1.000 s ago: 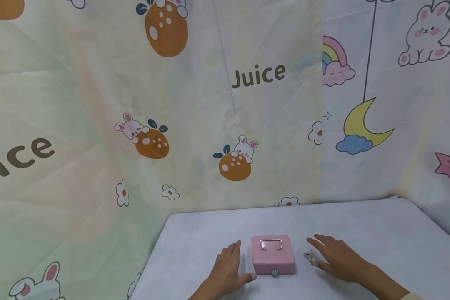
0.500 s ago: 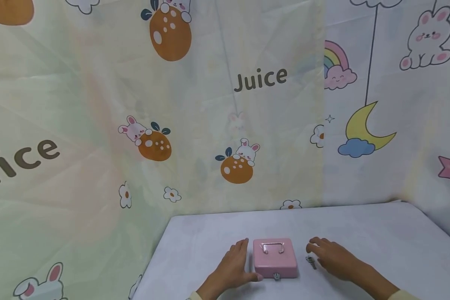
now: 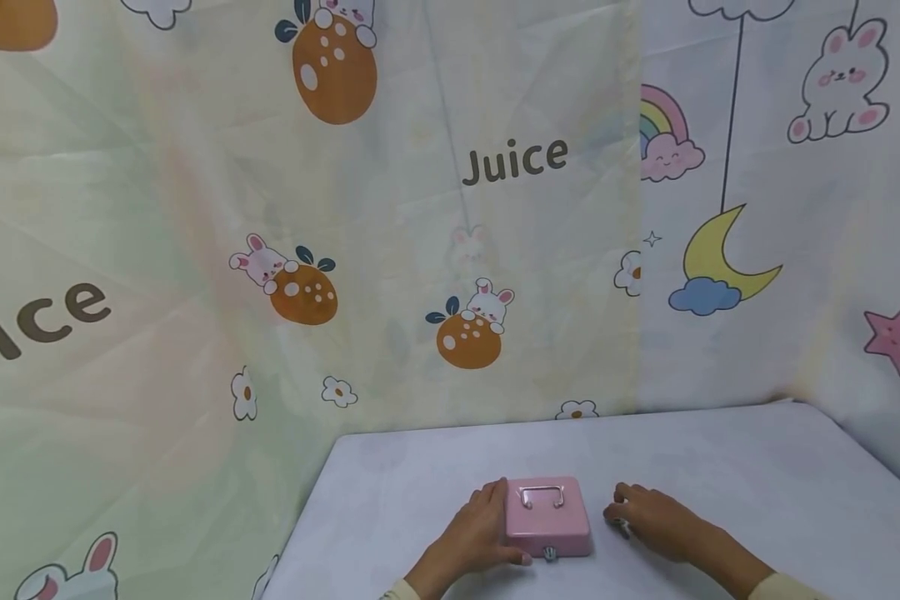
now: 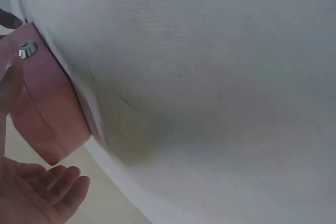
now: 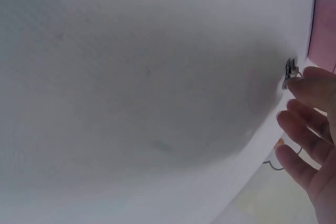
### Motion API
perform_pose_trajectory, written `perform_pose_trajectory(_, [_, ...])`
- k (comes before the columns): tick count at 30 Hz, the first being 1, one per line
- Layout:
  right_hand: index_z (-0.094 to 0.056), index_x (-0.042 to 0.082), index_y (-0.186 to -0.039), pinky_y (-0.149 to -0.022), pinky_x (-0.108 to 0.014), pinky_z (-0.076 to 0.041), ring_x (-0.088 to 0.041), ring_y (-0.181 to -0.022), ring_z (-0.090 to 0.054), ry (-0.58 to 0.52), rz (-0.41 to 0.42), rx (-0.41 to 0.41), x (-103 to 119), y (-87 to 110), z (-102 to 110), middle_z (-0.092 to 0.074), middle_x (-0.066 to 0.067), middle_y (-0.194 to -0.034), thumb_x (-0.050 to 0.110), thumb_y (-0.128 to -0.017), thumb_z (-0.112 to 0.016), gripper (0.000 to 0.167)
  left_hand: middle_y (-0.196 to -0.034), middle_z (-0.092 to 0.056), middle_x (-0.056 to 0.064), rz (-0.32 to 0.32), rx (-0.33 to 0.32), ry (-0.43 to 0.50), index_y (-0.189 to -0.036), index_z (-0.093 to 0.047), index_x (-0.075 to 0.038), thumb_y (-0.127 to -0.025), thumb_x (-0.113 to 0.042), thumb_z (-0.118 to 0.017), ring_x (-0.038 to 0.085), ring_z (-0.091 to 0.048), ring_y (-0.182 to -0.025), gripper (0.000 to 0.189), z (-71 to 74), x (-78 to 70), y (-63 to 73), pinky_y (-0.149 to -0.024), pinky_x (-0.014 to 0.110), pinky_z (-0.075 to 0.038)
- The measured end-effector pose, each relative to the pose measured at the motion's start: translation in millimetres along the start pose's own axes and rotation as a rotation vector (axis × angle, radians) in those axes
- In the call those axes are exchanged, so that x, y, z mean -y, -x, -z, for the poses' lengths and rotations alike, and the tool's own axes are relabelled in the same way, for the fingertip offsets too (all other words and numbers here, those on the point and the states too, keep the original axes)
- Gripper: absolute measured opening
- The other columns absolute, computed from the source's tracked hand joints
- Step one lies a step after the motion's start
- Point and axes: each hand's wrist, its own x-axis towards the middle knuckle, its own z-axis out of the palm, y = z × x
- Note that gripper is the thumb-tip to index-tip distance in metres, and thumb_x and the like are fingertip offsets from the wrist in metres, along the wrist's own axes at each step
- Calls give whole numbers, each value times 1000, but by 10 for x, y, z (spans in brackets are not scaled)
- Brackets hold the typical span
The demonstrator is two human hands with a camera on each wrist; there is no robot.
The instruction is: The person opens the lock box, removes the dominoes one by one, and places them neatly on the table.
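Observation:
A pink metal box (image 3: 547,523) with a silver carrying handle (image 3: 542,492) on its lid sits closed on the white-covered table. On its front is a round silver lock (image 4: 28,49). My left hand (image 3: 474,533) lies along the box's left side, fingers extended and thumb near the front; the left wrist view shows loosely bent fingers beside the box's end. To the right of the box, my right hand (image 3: 656,521) pinches a small bunch of keys (image 5: 289,73) between thumb and fingertips, low at the tabletop. The fingers partly hide the keys in the head view.
The white tabletop (image 3: 420,467) extends behind the box and to both sides. Curtains (image 3: 390,208) printed with rabbits, oranges and the word Juice hang behind the table and at its left. A paler printed curtain (image 3: 795,350) hangs at the right.
My left hand has moved right, up against the box. My right hand has lowered onto the keys, and its fingers have curled around them. The box has stayed in place.

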Motion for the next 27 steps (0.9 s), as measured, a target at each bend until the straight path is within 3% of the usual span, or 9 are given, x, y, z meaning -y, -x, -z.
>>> perform_pose_trajectory(6, [-73,17,-98,-60,-23,-49,2,-69,-47,-19,-13,9,-21,-13,13,-57,8,-84,8,-81,-79,20,-144,-53,14,8,-10,-38,-152,-34,0,-72,-62,-81,27,-54,-128,111,-1,2,-44,-103,39,-49])
perform_pose_trajectory(14, [-71,20,-89,-59,-23,-48,4,-67,-46,-117,-95,50,-79,6,10,-55,15,-79,8,-79,-81,18,-140,-56,13,34,11,-33,-150,-38,-2,-71,-61,-82,26,-57,-123,109,-15,-6,-62,-101,38,-51])
perform_pose_trajectory(21, [-69,20,-86,-59,-25,-48,4,-70,-49,-119,-60,30,-107,10,23,-57,16,-78,5,-79,-80,20,-138,-57,11,49,20,-33,-150,-38,-3,-71,-61,-82,25,-57,-122,107,-66,20,-79,-99,39,-52])
perform_pose_trajectory(27, [-64,21,-83,-63,-27,-48,-1,-69,-50,-232,-234,147,-117,-69,27,-57,15,-76,8,-81,-80,21,-137,-57,11,39,26,-39,-150,-37,-3,-72,-62,-81,24,-57,-122,107,-53,19,-78,-99,38,-52])
